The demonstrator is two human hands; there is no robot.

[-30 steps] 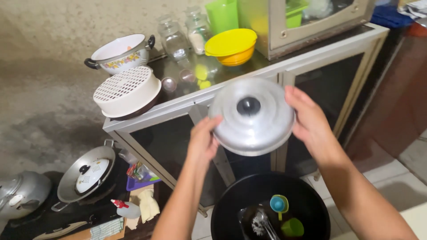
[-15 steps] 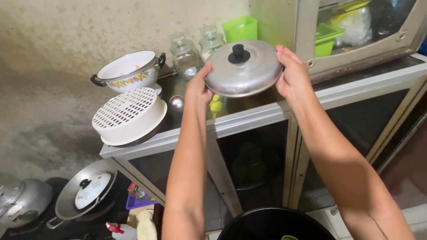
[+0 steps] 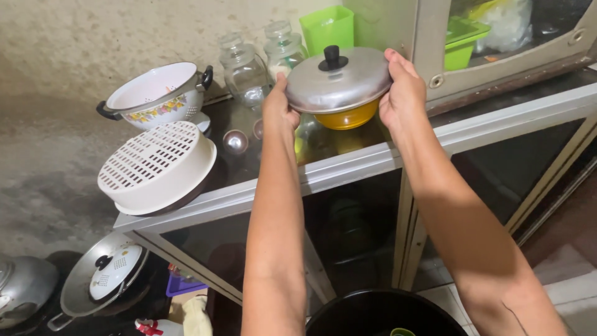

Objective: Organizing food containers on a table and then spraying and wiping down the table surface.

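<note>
1. A black basin point(image 3: 382, 314) sits lowest, nearest the camera.
2. The left hand point(image 3: 278, 107) and right hand point(image 3: 401, 93) each grip an edge of the metal lid point(image 3: 339, 81) (black knob on top).
3. The lid covers a yellow bowl point(image 3: 348, 117) on the cabinet top point(image 3: 348, 163).
4. Behind stand glass jars point(image 3: 244, 70).

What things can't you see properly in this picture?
Head view:
- Yellow bowl: its inside, covered by the metal lid that the left hand and right hand grip.
- Black basin: cut off by the bottom edge.
- Grey pot: cut off by the left edge.
</note>
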